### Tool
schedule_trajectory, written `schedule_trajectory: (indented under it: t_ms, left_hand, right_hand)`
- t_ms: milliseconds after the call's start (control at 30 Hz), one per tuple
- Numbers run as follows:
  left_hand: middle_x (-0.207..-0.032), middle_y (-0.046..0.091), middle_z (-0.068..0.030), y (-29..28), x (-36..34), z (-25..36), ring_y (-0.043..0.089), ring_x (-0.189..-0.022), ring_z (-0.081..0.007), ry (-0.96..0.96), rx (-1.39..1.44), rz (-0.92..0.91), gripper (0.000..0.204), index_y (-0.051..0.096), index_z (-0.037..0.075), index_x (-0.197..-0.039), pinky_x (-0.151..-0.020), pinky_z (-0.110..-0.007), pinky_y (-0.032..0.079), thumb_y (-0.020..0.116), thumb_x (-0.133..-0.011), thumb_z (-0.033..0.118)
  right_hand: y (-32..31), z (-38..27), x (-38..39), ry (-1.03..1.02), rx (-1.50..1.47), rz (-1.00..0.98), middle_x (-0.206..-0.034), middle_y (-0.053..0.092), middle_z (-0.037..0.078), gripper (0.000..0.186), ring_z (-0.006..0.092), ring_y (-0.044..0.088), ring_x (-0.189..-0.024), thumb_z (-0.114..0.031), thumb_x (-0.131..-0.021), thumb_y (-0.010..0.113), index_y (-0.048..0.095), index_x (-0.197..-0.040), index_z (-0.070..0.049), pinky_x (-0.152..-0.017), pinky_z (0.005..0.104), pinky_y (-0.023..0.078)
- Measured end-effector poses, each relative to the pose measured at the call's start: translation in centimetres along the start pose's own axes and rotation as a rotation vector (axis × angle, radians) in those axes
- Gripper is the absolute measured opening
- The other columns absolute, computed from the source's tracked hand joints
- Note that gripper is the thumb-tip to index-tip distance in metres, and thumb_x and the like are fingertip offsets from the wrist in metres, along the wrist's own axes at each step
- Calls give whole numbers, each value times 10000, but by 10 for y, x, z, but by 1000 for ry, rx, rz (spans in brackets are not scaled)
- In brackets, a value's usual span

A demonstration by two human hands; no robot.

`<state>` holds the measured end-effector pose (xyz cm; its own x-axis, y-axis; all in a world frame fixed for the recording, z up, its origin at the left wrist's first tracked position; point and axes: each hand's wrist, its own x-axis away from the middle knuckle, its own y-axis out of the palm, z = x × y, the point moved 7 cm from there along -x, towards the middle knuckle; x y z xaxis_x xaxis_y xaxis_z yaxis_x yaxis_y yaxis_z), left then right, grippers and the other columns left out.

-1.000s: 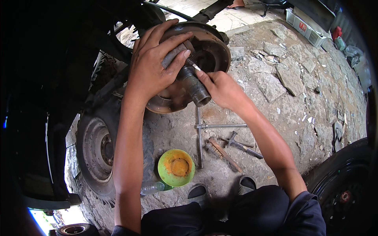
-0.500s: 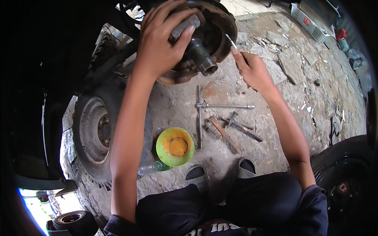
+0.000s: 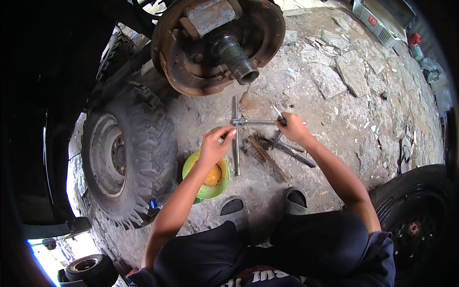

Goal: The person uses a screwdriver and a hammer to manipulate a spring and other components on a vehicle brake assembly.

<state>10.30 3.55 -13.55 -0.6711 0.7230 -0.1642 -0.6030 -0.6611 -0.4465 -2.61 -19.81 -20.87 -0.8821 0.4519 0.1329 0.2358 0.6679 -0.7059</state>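
Note:
My right hand [image 3: 294,128] is closed around a screwdriver [image 3: 278,113], its slim metal shaft pointing up and its dark handle mostly hidden in my fist. It hovers over the long arm of a T-shaped wrench [image 3: 237,148] on the ground. My left hand [image 3: 215,146] is curled, fingers drawn toward the thumb, above a green bowl [image 3: 205,192] stained orange inside; whatever it may pinch is too small to make out. Beyond both hands, a rusty wheel brake assembly [image 3: 191,79] stands exposed, with a brake shoe [image 3: 213,18] on top and a hollow threaded spindle [image 3: 238,61] sticking out.
A wire brush [image 3: 267,160] and a hammer [image 3: 295,154] lie before my shoes. At left stands a knobbly tyre [image 3: 143,143] on its rim, a blue-capped bottle [image 3: 154,204] beside it. Another wheel [image 3: 411,210] is at right. A white crate [image 3: 375,24] sits far right on broken stone paving.
My left hand has left the brake shoe and come down over the bowl. My right hand has lowered toward the T-shaped wrench, still holding the screwdriver.

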Motion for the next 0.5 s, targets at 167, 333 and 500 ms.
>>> schedule_trajectory:
  t_ms: [167, 333, 500]
  left_hand:
    - [-770, 674, -46, 17, -29, -53, 579, -685, -77, -148, 48, -23, 184, 668, -11, -956, -654, -262, 471, 625, -977, 167]
    - [-853, 697, -46, 19, -28, -78, 632, -767, -99, -213, 108, -43, 171, 664, 20, -1078, -693, -271, 491, 608, -982, 149]
    - [-901, 707, -52, 25, -19, -97, 660, -851, -122, -305, 137, -126, 190, 664, 26, -1109, -753, -286, 501, 598, -986, 155]
  right_hand:
    - [45, -1, -84, -337, 260, 99, -1336, 526, 201, 301, 395, 681, -877, -90, -848, 659, 601, -1139, -37, -766, 461, 556]
    - [81, -36, -130, -361, 594, -109, -1372, 509, 130, 387, 310, 715, -934, -44, -900, 539, 567, -1281, -103, -780, 437, 590]
    - [93, -28, -141, -378, 666, -128, -1302, 554, 131, 351, 320, 718, -908, -67, -904, 541, 572, -1253, -76, -747, 413, 599]
